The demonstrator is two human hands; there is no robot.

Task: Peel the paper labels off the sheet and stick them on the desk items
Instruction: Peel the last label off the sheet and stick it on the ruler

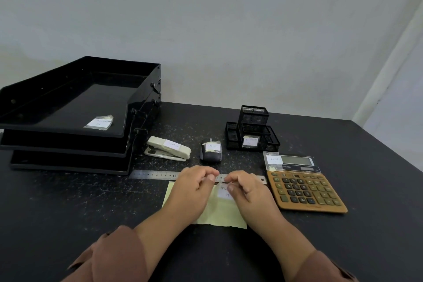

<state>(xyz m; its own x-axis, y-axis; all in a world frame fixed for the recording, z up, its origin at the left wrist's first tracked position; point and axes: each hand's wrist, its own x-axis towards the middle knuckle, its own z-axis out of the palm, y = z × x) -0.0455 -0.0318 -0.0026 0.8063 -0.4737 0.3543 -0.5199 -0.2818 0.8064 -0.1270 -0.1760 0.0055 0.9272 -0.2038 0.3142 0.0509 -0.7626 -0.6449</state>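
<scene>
A pale yellow backing sheet lies on the dark desk in front of me. A white paper label under clear tape sits at its upper part. My left hand and my right hand meet over the sheet's top edge, and both pinch the label's tape near the steel ruler. White labels are stuck on the stapler, the small black mouse-like item, the mesh organiser, the calculator and the top letter tray.
The stacked black letter trays fill the left back of the desk. The calculator lies close to my right hand. The desk's right edge runs diagonally, with a grey wall behind.
</scene>
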